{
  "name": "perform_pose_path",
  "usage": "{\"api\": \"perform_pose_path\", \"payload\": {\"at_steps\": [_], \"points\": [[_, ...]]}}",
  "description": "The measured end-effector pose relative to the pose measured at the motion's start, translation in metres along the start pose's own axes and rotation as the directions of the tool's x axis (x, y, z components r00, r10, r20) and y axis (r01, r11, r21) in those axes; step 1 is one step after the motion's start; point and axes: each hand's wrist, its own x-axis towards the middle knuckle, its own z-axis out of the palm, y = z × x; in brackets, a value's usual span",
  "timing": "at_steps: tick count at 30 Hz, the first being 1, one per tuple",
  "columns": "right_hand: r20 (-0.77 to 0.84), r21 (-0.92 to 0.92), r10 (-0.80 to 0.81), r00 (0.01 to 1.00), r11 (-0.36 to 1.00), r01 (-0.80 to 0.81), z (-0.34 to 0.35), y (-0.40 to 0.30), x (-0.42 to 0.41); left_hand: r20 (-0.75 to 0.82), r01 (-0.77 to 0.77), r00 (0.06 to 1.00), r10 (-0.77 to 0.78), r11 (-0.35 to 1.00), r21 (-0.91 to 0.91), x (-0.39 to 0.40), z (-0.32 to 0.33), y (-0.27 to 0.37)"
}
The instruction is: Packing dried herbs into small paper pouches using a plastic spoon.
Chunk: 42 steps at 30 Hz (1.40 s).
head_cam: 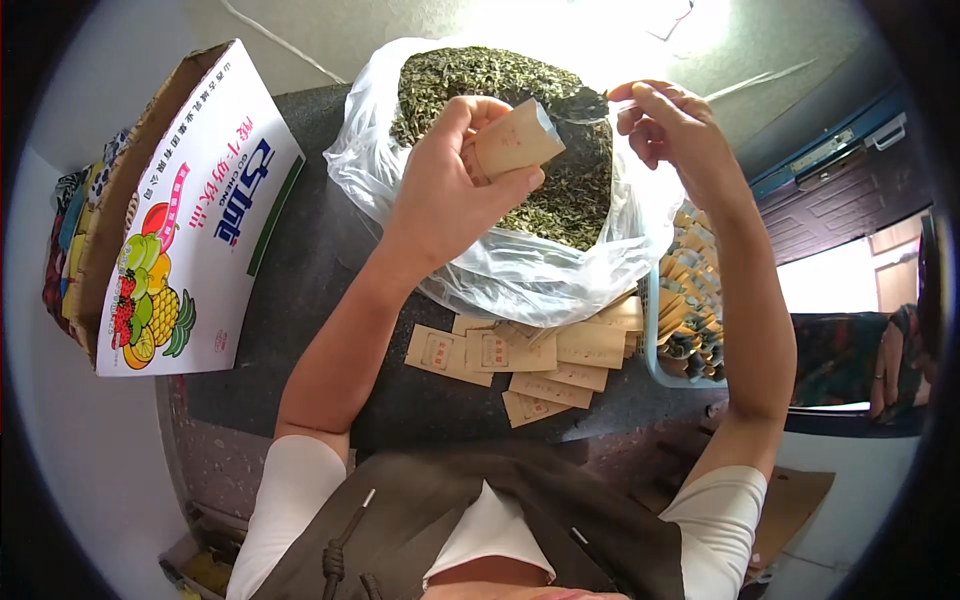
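My left hand (457,176) holds a small brown paper packet (517,142) upright at a tilt, its top edge spread, over a clear plastic bag (480,277) of dried green leaves (480,71). To the right, my right hand (671,127) pinches the handle end of a spoon or scoop (585,105), apparently metal or clear, whose bowl lies at the leaves and is hard to make out. Flat brown paper packets (512,351) with red print lie overlapping on the dark tabletop, just in front of the bag.
A blue plastic basket (652,337) at the right holds many upright paper packets (686,300), partly behind my right forearm. On the left stands a printed cardboard carton (202,225) with patterned cloth (75,225) beside it. A wall rises behind the table (315,300).
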Motion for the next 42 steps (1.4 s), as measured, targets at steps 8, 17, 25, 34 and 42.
{"api": "perform_pose_path", "payload": {"at_steps": [8, 17, 25, 34, 42], "points": [[0.142, -0.144, 0.021, 0.99, 0.99, 0.0, 0.005, -0.02, -0.011, 0.068, 0.017, 0.998, -0.018, 1.0, 0.013, 0.008, 0.019, 0.002], [0.122, -0.562, -0.387, 0.914, 0.732, 0.385, 0.025, -0.039, -0.031, -0.029, 0.014, 0.999, -0.017, 0.995, -0.101, 0.007, 0.029, -0.025], [0.02, -0.709, -0.589, 0.808, 0.561, 0.427, 0.015, -0.044, -0.033, -0.004, 0.004, 1.0, -0.005, 0.983, -0.185, 0.007, 0.026, -0.028], [0.178, -0.617, -0.378, 0.908, 0.676, 0.402, 0.025, -0.009, -0.026, 0.067, 0.041, 0.997, -0.023, 0.958, -0.285, 0.008, 0.02, -0.024], [0.002, -0.507, -0.344, 0.939, 0.809, 0.298, 0.027, -0.01, -0.028, 0.066, 0.068, 0.996, -0.057, 0.979, -0.19, 0.007, 0.025, -0.029]]}}
